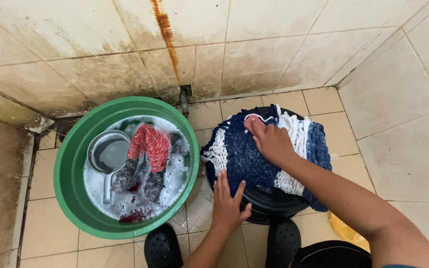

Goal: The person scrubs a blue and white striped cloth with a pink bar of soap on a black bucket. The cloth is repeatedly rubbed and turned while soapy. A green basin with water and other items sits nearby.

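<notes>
Right hand: the right hand (272, 141) is lying flat, fingers stretched out, pressing down on the blue and white knitted cloth (254, 156) (not clenched, not grabbing).
Left hand: the left hand (228, 201) is lying open too, fingers spread, pushing on the near edge of the same cloth and holding nothing.
Cloth: it is draping over the top of a black bucket (269, 203) and hanging down its sides.
Bucket: it is sitting on the tiled floor (323, 101), just right of the green basin (70, 168).
Basin: it is holding soapy water with a red knitted cloth (150, 144) soaking in the foam.
Scoop: a grey dipper with a handle (107, 156) is floating at the left inside the basin.
Shoes: two black clogs (162, 248) are standing on the floor below the bucket (toes pointing at it).
Wall: the stained tile wall (274, 44) is standing behind everything.
</notes>
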